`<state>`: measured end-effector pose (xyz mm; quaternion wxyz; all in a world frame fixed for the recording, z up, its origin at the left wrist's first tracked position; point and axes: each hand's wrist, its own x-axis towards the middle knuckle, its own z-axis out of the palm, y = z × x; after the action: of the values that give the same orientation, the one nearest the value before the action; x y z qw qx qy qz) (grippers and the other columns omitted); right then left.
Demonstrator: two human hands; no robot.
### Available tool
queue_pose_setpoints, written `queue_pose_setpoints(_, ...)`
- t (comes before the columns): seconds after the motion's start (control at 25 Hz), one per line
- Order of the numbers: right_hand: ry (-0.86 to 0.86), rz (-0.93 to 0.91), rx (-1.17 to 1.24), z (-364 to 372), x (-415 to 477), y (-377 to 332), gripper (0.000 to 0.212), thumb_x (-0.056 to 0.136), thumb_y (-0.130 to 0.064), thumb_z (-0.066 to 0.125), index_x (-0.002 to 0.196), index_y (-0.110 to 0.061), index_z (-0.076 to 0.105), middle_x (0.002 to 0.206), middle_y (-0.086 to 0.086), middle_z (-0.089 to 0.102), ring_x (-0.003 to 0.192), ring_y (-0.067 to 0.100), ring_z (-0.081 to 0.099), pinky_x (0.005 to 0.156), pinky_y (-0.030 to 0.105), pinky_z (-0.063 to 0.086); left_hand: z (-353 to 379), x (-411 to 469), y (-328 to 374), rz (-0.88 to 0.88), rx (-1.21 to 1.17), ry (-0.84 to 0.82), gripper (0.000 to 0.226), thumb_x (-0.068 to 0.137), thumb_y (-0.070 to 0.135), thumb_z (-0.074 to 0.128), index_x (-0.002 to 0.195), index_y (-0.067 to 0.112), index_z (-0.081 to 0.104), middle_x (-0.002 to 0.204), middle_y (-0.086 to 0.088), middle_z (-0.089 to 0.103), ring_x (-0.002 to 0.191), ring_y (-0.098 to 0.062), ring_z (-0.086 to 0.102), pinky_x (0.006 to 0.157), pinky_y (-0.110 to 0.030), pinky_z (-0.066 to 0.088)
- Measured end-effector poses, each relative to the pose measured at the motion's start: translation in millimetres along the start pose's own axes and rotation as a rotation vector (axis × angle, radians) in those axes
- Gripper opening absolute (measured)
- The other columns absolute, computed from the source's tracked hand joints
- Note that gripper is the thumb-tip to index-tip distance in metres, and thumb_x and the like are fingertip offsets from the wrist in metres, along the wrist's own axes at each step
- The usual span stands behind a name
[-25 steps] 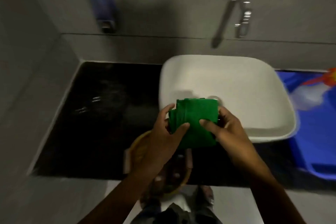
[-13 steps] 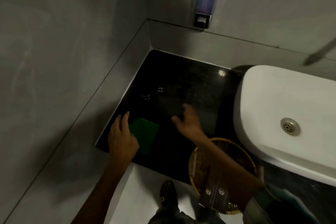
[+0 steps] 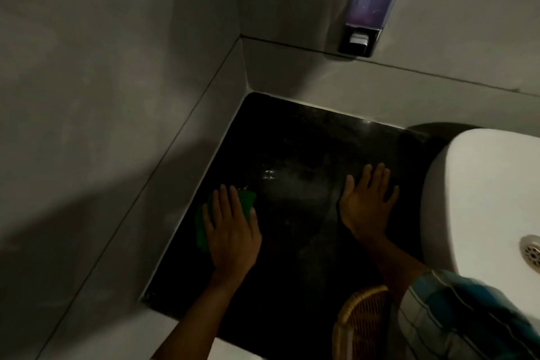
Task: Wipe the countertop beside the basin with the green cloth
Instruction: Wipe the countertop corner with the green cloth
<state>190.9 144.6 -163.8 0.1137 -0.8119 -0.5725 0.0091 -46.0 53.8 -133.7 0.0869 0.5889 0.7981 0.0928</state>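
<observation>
Change: my left hand [image 3: 232, 238] now covers more of the green cloth [image 3: 247, 202].
Left fingers: straight, pressing cloth on countertop [image 3: 306, 257].
Right hand [image 3: 366, 203]: fingers spread, flat, left of basin [image 3: 479, 199].

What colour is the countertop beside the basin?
Black and glossy; the countertop shows best in the head view.

the countertop [image 3: 295, 266] is a dark, glossy slab set into a corner of grey walls, with the corner at its 11 o'clock. small glints of light show near its middle. at 9 o'clock, just beside the left wall, the green cloth [image 3: 247, 202] lies flat on it, mostly covered by the left hand [image 3: 230, 232], whose fingers are straight. toward 3 o'clock the right hand [image 3: 366, 203] rests palm down on the bare surface. the white basin [image 3: 479, 184] sits beyond it at the 3 o'clock edge.
</observation>
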Motion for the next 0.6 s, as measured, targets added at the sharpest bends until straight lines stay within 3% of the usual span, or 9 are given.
queue_pose_setpoints(0.16, 0.106, -0.007, -0.031, 9.7, 9.0, 0.7, 0.05, 0.1, -0.037, 0.035, 0.139, -0.006, 0.044, 0.149, 0.02, 0.043, 0.141, 0.033, 0.037, 0.112, 0.056, 0.026, 9.6, 101.8, 75.7, 0.151, 0.004, -0.053, 0.06, 0.095, 0.035, 0.031, 0.147, 0.006, 0.03, 0.155, -0.019, 0.033, 0.145, -0.035, 0.026, 0.119, -0.053, 0.016)
queue_pose_setpoints(0.24, 0.073, 0.01, -0.018, 8.1, 4.3, 3.9, 0.05, 0.1, -0.035, 0.035, 0.141, -0.006, 0.043, 0.151, 0.019, 0.04, 0.143, 0.032, 0.034, 0.114, 0.056, 0.024, 25.4, 91.8, 97.7, 0.356, 0.071, -0.077, 0.06, 0.095, 0.036, 0.029, 0.149, 0.01, 0.026, 0.158, -0.015, 0.029, 0.147, -0.031, 0.021, 0.119, -0.054, 0.012)
queue_pose_setpoints(0.36, 0.07, 0.014, 0.0, 4.9, 0.1, 5.3, 0.05, 0.1, -0.034, 0.034, 0.141, -0.006, 0.043, 0.153, 0.019, 0.038, 0.144, 0.032, 0.032, 0.115, 0.056, 0.023, 27.3, 24.9, 55.3, 0.552, 0.169, -0.141, 0.062, 0.093, 0.041, 0.032, 0.15, 0.017, 0.025, 0.159, -0.008, 0.03, 0.148, -0.026, 0.021, 0.117, -0.057, 0.017)
queue_pose_setpoints(0.48, 0.06, 0.022, 0.001, 2.2, 1.7, -3.0, 0.05, 0.101, -0.035, 0.034, 0.141, -0.007, 0.043, 0.153, 0.019, 0.038, 0.143, 0.032, 0.033, 0.115, 0.055, 0.024, 14.3, 14.0, 0.9, 0.413, 0.166, -0.099, 0.06, 0.095, 0.043, 0.03, 0.15, 0.019, 0.025, 0.159, -0.006, 0.029, 0.148, -0.024, 0.021, 0.116, -0.057, 0.019)
queue_pose_setpoints(0.6, 0.039, 0.038, -0.002, 2.8, 1.4, -4.6, 0.052, 0.1, -0.036, 0.032, 0.142, -0.009, 0.042, 0.154, 0.017, 0.036, 0.145, 0.03, 0.031, 0.116, 0.054, 0.022, 14.5, 64.4, 22.8, 0.269, 0.171, -0.058, 0.059, 0.097, 0.044, 0.024, 0.149, 0.015, 0.028, 0.158, -0.009, 0.03, 0.147, -0.027, 0.023, 0.117, -0.058, 0.018)
